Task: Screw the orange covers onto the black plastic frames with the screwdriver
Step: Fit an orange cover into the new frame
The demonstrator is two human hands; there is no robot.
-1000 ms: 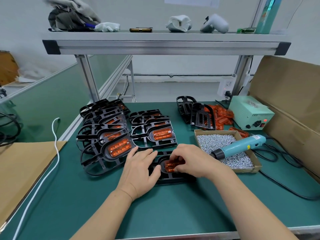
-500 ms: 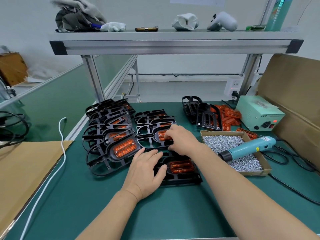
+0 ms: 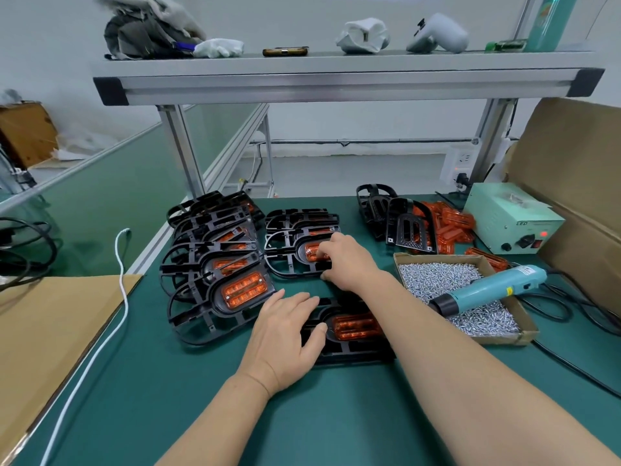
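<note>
While the near black frame [image 3: 349, 353], orange cover [image 3: 356, 326] seated, is pressed on the table [image 3: 336, 415] by the flat left hand [image 3: 285, 334], a stacked frame [image 3: 285, 260] is pinched by the right hand [image 3: 349, 260]; judged light, stiff, best gripped at the rim.

We are at an assembly station in a workshop or small factory. Our bench [image 3: 302, 415] has a green mat and stands under an aluminium-profile shelf [image 3: 336, 82]. Black frames [image 3: 208, 257] lie in stacks at the far left, many with orange covers [image 3: 243, 290] in them, and more covers are heaped far right. At the right an electric screwdriver [image 3: 487, 292] rests on a carton of screws [image 3: 437, 275], near a power unit [image 3: 510, 220]. Cardboard [image 3: 571, 156] lines the right edge, and gloves [image 3: 218, 48] lie on the shelf.
</note>
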